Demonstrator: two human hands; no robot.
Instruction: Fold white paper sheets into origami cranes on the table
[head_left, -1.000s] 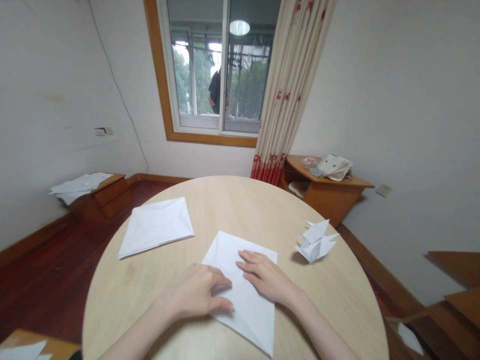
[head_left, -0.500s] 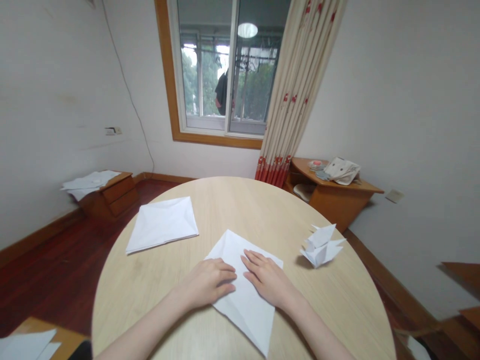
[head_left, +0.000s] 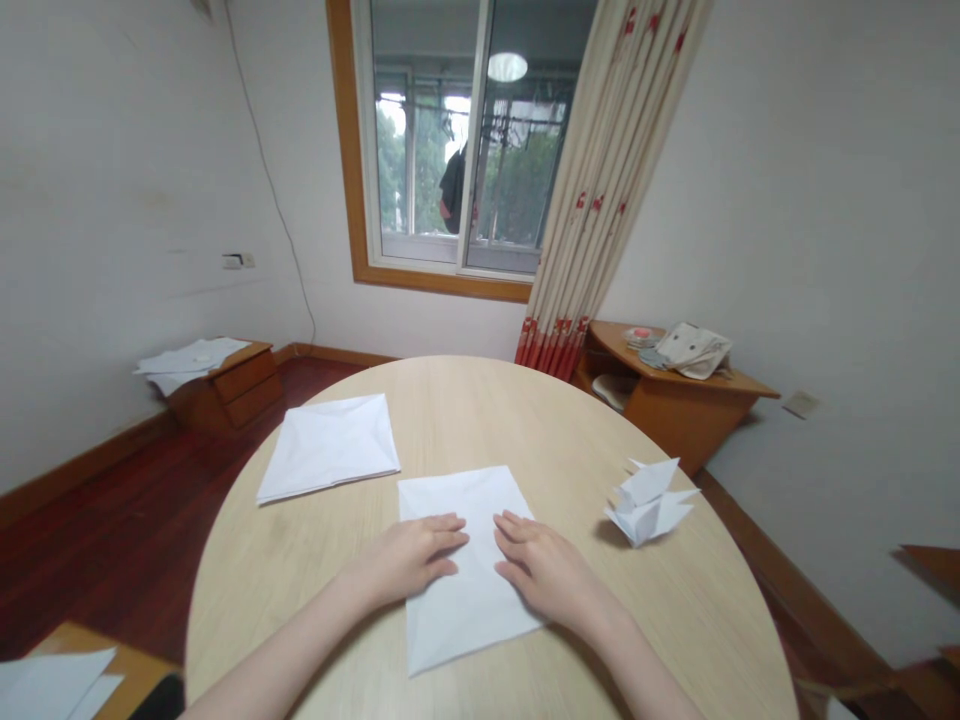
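Head view, entry one: I am pressing both hands flat on a white paper sheet [head_left: 465, 560] near the front edge of the round table [head_left: 525, 420]. Left hand [head_left: 409, 560], fingers spread and lying flat, is pinning the sheet's left half; right hand [head_left: 544, 570], likewise flat and pinching nothing, is pinning the right half. Step, as I am judging it: squaring the sheet ahead of a fold. Next move is calling for a lifted edge brought over evenly. Outward: paper stack [head_left: 330, 445] lying far left; folded paper figure [head_left: 649, 500] sitting well to the right.
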